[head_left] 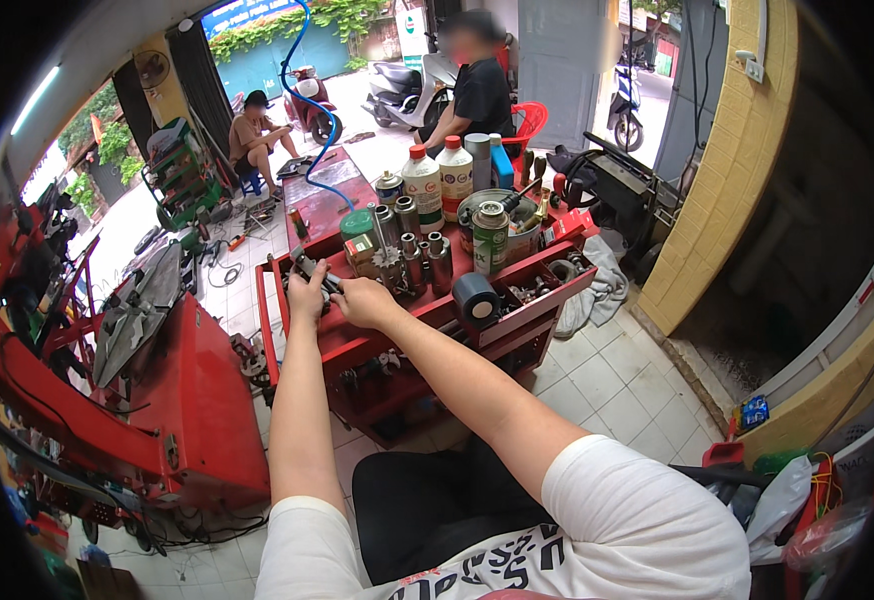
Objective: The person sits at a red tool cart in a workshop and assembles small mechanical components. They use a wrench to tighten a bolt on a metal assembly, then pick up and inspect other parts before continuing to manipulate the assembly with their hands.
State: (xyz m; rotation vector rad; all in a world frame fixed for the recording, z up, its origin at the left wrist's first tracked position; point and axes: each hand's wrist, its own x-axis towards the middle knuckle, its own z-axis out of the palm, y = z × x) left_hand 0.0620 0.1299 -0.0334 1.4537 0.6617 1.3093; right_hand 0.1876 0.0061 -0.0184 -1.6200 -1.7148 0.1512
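Note:
Both arms reach forward to a red tool cabinet (407, 345). My left hand (306, 292) is closed over its left end, with a metal piece (304, 262) showing above the fingers; its kind is too small to tell. Right beside it, my right hand (363, 302) is closed with its fingertips at another shiny metal part, also unclear. Just beyond my hands are a small cardboard box (361, 256), a green lid (355, 224) and several upright steel sockets (413, 258).
White and red-capped bottles (422, 183), a green spray can (491, 240), a black tape roll (476, 298) and a metal tub (527, 238) crowd the top. A red machine (197, 410) stands left. A seated person (482, 95) is behind; another person (259, 140) sits far left.

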